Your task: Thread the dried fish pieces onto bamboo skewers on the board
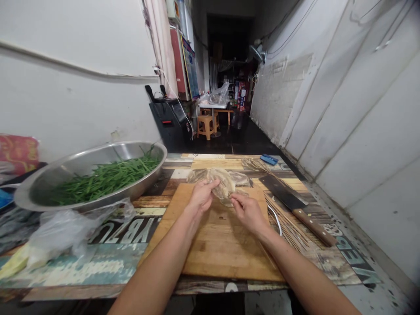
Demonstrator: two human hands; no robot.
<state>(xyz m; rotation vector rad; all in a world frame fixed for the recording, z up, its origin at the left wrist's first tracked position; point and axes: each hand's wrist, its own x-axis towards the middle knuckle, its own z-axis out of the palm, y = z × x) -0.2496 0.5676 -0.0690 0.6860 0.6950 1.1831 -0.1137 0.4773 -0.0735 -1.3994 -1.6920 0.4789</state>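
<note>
Above the far part of a wooden cutting board (216,245), my left hand (201,195) is closed on a thin, flat, pale-brown translucent slice (222,181), thumb on top. At the slice's near right edge, my right hand (244,210) pinches what looks like a thin bamboo skewer, mostly hidden by the fingers and palm. More flat slices (239,178) lie just beyond the board. To the right of the board is a bundle of bamboo skewers (290,225). Farther back, similar slices (254,165) with sticks running from them rest on the table.
A cleaver (288,197) with a wooden handle lies at the right. On the left stand a large metal basin (144,186) of cut green leaves and a clear plastic bag (62,232). A blue object (269,159) sits near the table's (121,262) far edge.
</note>
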